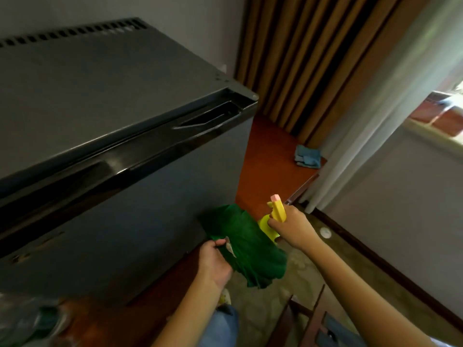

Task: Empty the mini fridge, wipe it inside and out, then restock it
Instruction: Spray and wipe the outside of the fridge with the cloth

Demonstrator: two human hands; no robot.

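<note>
Up-left of my left hand [215, 264]: mini fridge [112, 96], door shut. That hand grips the green cloth [250, 251]; right hand [290, 226] grips the spray bottle [278, 209] just beside it. Exterior wipe, I think. Next: spray the cloth, press it flat on the door.

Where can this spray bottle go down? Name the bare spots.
The fridge top is bare from rear vent slots to the door edge. The brown surface between fridge and blue cloth is free. Lower left is crowded with blurred plastic items.

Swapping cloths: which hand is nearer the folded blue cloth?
Right. The right hand, holding a yellow spray bottle, sits below the folded blue cloth; the left hand, gripping a green cloth, is farther down-left.
</note>
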